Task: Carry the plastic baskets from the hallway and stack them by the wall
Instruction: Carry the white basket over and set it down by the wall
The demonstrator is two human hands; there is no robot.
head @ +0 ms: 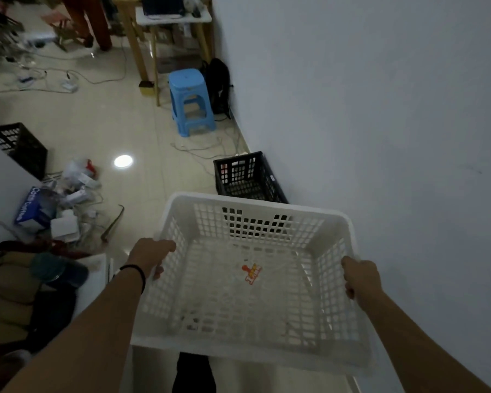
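White lattice basket (247, 293) — orange sticker inside — fingers (159, 272) of both hands gripping its rims.

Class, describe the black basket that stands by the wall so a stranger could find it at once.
Follow the white wall down to the floor. Past the white basket held in both hands, a black basket sits against it. The other black basket stands far left, away from that wall, and the blue stool is farther along.

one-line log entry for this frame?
phase: carrying | left hand: grips white basket rim | right hand: grips opposite rim | black basket: floor, by wall
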